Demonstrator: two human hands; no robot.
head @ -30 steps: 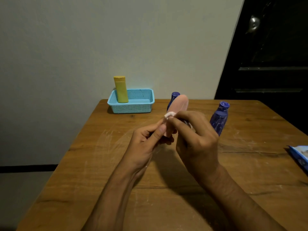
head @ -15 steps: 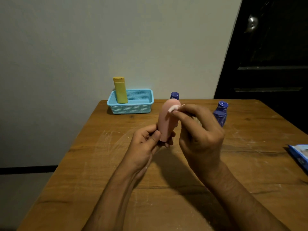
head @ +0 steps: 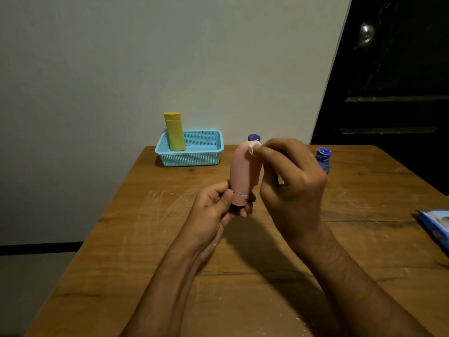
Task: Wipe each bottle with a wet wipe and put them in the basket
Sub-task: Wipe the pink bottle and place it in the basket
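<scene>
A room in a home is suggested, though little of it is seen: a worn wooden table [head: 364,251] is set against a plain painted wall [head: 170,57], and a dark panelled door [head: 393,93] with a round metal knob [head: 366,36] is seen beside it.

bottle [head: 175,132] in basket [head: 192,159], table [head: 145,239] beneath

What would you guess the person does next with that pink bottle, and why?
Probably drag the wipe down the pink bottle's side. The right hand pinches the wipe against the bottle's upper end, while the left hand grips its cap end, held upright. Only the yellow bottle stands in the basket, so this one likely isn't finished.
</scene>
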